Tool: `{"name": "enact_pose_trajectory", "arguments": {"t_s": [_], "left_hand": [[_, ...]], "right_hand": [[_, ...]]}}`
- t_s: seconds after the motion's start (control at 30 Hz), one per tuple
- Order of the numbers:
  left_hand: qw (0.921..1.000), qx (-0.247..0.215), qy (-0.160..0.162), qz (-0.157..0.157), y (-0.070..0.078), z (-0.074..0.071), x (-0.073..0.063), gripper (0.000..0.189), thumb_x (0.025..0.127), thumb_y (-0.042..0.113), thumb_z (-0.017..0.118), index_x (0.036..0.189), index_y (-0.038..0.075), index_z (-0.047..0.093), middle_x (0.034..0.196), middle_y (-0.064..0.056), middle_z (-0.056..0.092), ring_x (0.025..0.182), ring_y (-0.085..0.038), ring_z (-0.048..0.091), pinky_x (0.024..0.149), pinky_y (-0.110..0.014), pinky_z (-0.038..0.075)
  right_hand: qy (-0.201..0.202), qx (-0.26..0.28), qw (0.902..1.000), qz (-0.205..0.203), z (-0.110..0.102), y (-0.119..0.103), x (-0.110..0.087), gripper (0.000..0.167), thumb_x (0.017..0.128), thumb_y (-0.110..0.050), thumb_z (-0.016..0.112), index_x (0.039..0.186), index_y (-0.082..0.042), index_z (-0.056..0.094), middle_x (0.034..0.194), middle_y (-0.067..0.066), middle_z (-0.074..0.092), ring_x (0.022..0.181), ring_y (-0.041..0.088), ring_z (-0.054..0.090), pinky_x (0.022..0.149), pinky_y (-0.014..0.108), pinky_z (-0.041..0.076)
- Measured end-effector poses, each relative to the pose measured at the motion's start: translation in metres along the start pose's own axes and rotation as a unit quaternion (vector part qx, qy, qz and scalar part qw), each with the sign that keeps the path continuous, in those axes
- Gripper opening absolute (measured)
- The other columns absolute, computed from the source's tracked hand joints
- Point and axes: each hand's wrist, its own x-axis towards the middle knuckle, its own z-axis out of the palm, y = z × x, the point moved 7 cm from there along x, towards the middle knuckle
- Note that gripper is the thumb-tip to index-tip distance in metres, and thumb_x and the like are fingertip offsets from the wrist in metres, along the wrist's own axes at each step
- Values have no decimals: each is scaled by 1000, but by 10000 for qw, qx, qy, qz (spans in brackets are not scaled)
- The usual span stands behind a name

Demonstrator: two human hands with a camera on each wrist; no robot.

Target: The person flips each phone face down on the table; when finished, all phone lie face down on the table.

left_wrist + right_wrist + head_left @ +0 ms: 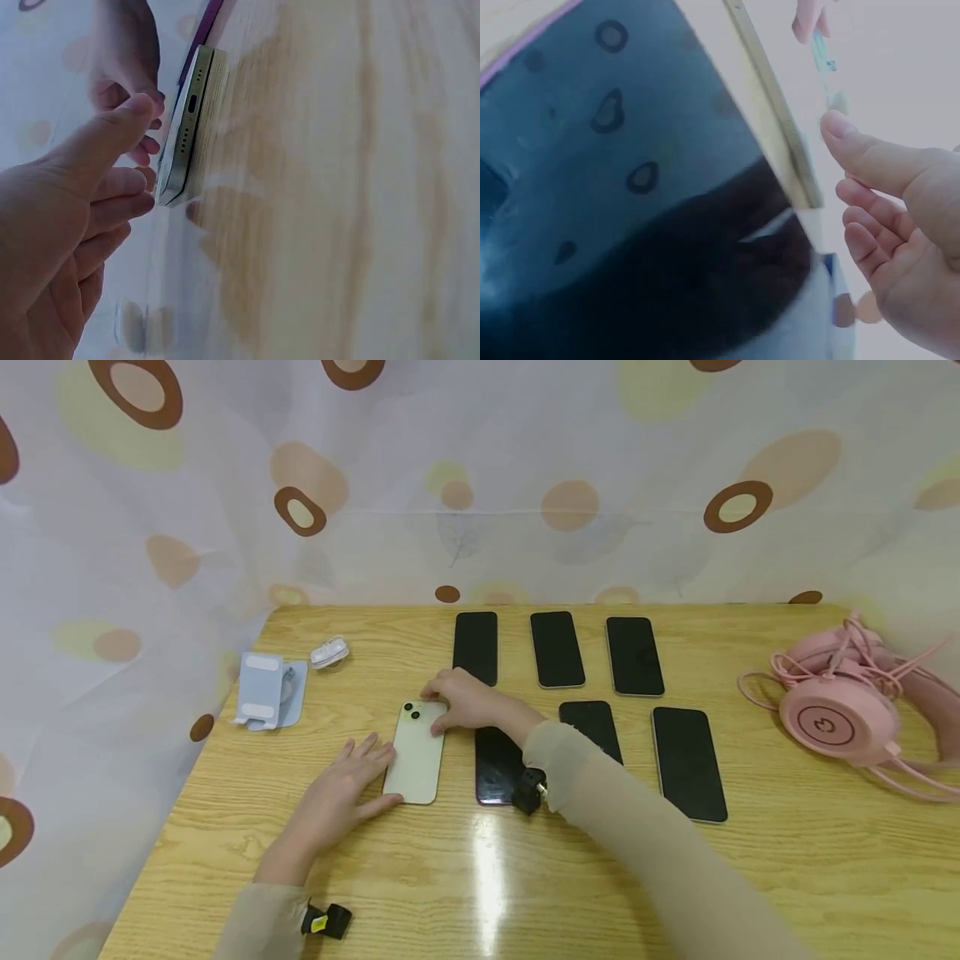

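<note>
A pale smartphone [417,760] lies back up on the wooden table, its dual camera at the far end. The left hand [345,797] rests beside it with fingers spread, fingertips touching the left edge and thumb by the near corner. My right hand [476,700] grips the far right corner, thumb by the right edge and fingers curled at the top. In the left wrist view the smartphone's port end [187,120] faces the camera, near the left thumb [112,135]. Under the right forearm, a dark smartphone [497,768] lies face up, partly hidden.
Several dark-screened smartphones [558,649] lie in two rows to the right. A light blue phone stand [260,689] and a white charger with a coiled cable [330,652] sit at the left. Pink headphones [840,714] with a tangled cord lie at the right. A patterned cloth [510,552] hangs behind.
</note>
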Motion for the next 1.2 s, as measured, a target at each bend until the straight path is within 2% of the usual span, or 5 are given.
{"name": "enact_pose_trajectory", "arguments": {"t_s": [0.23, 0.4, 0.57, 0.97, 1.2], "left_hand": [[9994, -42, 216, 269, 26, -4, 12, 63, 89, 39, 66, 138, 3, 49, 144, -11, 45, 138, -27, 33, 115, -46, 18], [9963, -261, 284, 769, 58, 10, 24, 61, 90, 37, 66, 138, 3, 50, 143, -9, 47, 139, -23, 31, 116, -42, 17], [9951, -469, 368, 794, 76, 21, 35, 67, 87, 40, 68, 140, 3, 48, 145, -9, 44, 140, -22, 28, 117, -38, 14], [9965, -566, -116, 608, 90, 46, 54, 83, 81, 53, 70, 145, 7, 41, 152, -4, 35, 143, -20, 19, 117, -35, 8], [9969, -169, -278, 714, 89, 54, 59, 88, 80, 57, 69, 146, 8, 39, 154, -4, 31, 144, -19, 16, 117, -35, 8]], "right_hand": [[-93, -315, 9992, -235, -21, 3, -23, 49, 81, -26, 78, 122, -4, 62, 112, 8, 60, 104, 23, 51, 93, 35, 42], [-206, -388, 9989, -156, -24, 17, -40, 50, 82, -27, 77, 124, -4, 61, 113, 8, 59, 104, 24, 50, 91, 35, 44], [-155, -487, 9986, -150, -25, 32, -53, 51, 81, -26, 78, 123, -3, 61, 114, 9, 59, 106, 24, 52, 93, 36, 45], [-199, -588, 9979, 195, -41, 58, -85, 50, 80, -20, 79, 123, -3, 61, 117, 11, 58, 110, 29, 51, 100, 44, 39], [-329, -484, 9978, 326, -41, 64, -93, 54, 79, -18, 80, 126, -1, 59, 119, 13, 58, 110, 31, 49, 98, 44, 40]]}}
